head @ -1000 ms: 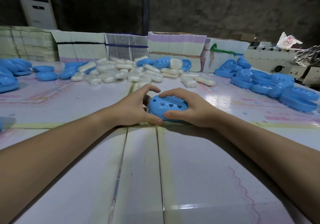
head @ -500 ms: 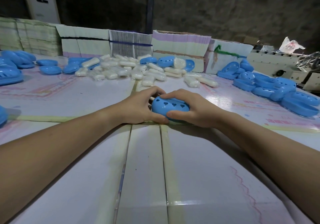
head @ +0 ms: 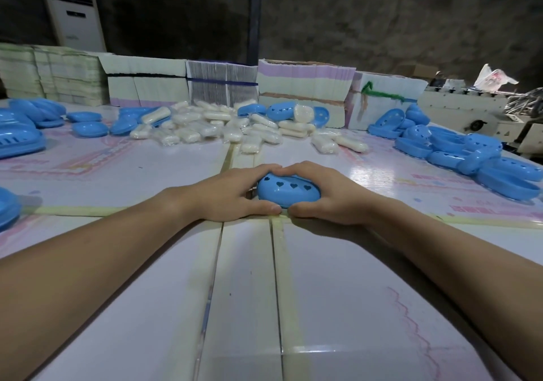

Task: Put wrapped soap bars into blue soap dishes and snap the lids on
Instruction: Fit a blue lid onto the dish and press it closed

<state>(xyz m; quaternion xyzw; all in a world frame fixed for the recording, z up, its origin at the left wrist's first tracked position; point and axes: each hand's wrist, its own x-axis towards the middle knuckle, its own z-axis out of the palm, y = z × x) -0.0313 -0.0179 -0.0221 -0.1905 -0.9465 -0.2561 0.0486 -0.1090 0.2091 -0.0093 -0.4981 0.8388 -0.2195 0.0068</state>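
Note:
A blue soap dish (head: 286, 191) with heart-shaped holes in its lid sits on the table in the middle of the head view. My left hand (head: 229, 194) grips its left end, fingers over the far side and thumb along the near edge. My right hand (head: 329, 195) wraps around its right end the same way. The fingertips of both hands meet above the lid. Whatever is inside the dish is hidden. A heap of wrapped white soap bars (head: 223, 129) lies farther back on the table.
Loose blue dish halves and lids lie in piles at the right (head: 467, 151) and at the far left (head: 20, 133). Stacks of flat printed cartons (head: 302, 86) line the back edge. A white air conditioner (head: 75, 13) stands at the back left, and machinery (head: 499, 116) sits at the right.
Both hands have closed tighter over the dish, the fingertips now touching above the lid. The camera has tilted up slightly, so the hands sit lower in the view.

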